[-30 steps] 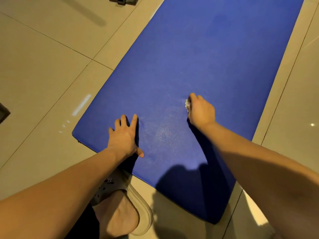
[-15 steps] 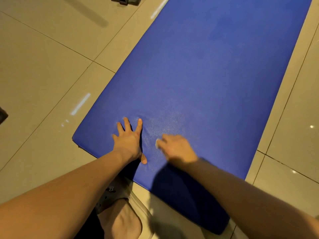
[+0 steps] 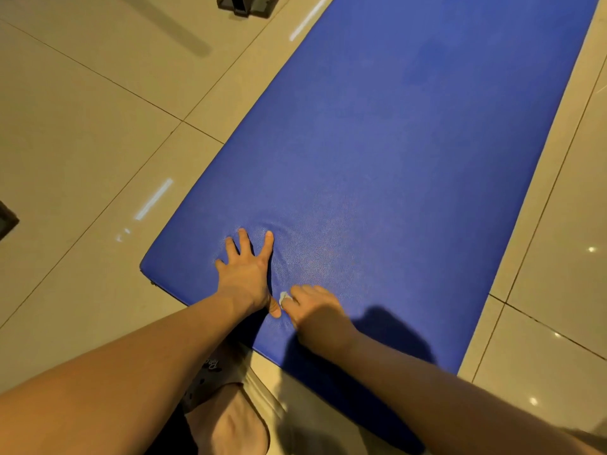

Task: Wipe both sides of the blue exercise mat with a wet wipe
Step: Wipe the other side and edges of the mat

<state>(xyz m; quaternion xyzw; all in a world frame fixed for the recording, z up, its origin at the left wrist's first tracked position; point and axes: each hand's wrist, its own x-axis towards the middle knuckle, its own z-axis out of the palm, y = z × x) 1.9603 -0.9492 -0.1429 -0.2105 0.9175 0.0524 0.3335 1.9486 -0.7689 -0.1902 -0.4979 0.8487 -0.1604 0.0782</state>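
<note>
The blue exercise mat (image 3: 410, 142) lies flat on a beige tiled floor and runs from my knees to the top right of the view. My left hand (image 3: 244, 274) presses flat on its near end, fingers spread and straight. Just to the right, almost touching the left thumb, my right hand (image 3: 315, 310) grips a small white wet wipe (image 3: 283, 297) against the mat. Only a scrap of the wipe shows past the fingers. The mat's surface dimples around my left fingertips.
My foot in a slipper (image 3: 230, 418) rests on the floor at the mat's near edge. A dark object (image 3: 246, 4) stands on the tiles at the top, left of the mat. Another dark corner (image 3: 6, 221) pokes in at the left edge.
My right hand slid with the wipe from the middle of the mat back and left until it reached my left thumb. My left hand stayed pressed in place.
</note>
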